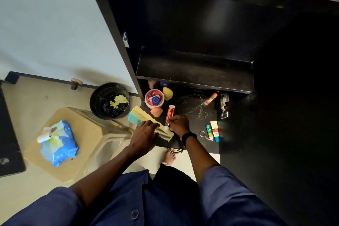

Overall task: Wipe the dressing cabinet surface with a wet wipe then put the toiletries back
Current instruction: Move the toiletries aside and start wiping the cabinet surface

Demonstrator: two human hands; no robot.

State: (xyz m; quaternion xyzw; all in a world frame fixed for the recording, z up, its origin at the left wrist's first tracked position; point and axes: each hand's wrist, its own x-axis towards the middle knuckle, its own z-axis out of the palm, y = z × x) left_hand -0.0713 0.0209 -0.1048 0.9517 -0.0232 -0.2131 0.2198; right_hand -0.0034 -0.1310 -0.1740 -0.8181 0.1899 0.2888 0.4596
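On the black dressing cabinet surface (pixel 190 104) lie toiletries. My left hand (pixel 144 135) rests with straight fingers on a yellow and teal comb (pixel 141 115) at the surface's left front edge. My right hand (pixel 178 124) pinches the lower end of a red tube (pixel 170 113) lying on the surface. A red-lidded round jar (pixel 154 99), a yellow sponge (pixel 167 92) and an orange sponge (pixel 156 112) sit at the back left. An orange stick (pixel 210 99) and two small tubes (pixel 212 131) lie to the right.
A blue wet wipe pack (pixel 58 143) lies on a beige plastic stool (pixel 88 134) to the left. A black bin (pixel 109 100) holding crumpled yellow wipes stands by the wall. A thin chain (pixel 194 104) and a key ring (pixel 202 133) lie on the surface. A shelf (pixel 194 71) overhangs the back.
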